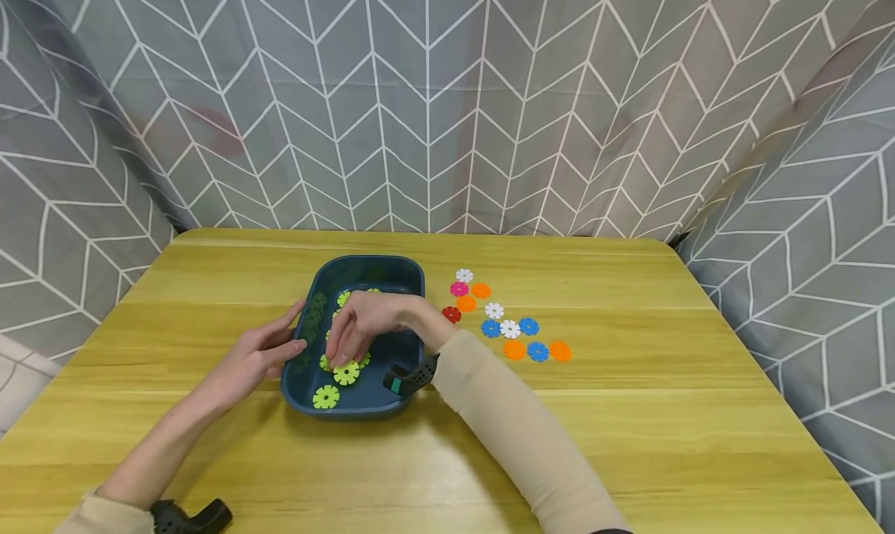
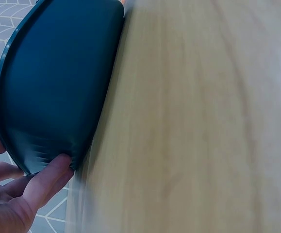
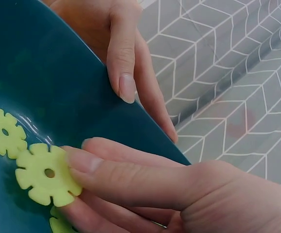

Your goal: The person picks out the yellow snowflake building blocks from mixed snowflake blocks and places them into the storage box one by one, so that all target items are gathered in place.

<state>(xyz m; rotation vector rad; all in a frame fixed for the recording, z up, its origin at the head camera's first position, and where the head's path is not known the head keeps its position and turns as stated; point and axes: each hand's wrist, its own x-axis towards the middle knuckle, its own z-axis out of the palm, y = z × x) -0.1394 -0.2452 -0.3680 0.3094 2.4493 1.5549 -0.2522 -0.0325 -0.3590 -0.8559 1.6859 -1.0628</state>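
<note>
A dark teal plastic basin stands left of the table's middle, with several yellow-green notched discs in it. At its left side my left hand grips the rim, thumb over the edge and fingers against the outside wall. My right hand reaches down inside the basin. In the right wrist view, thumb and fingers pinch one yellow-green snowflake disc by its edge. Close to it lies another disc, and a third is partly hidden under the fingers. One disc rests near the basin's front left corner.
Right of the basin, loose discs lie on the wooden table: white, orange, blue, pink and red. A grey patterned curtain hangs behind the table and along both sides.
</note>
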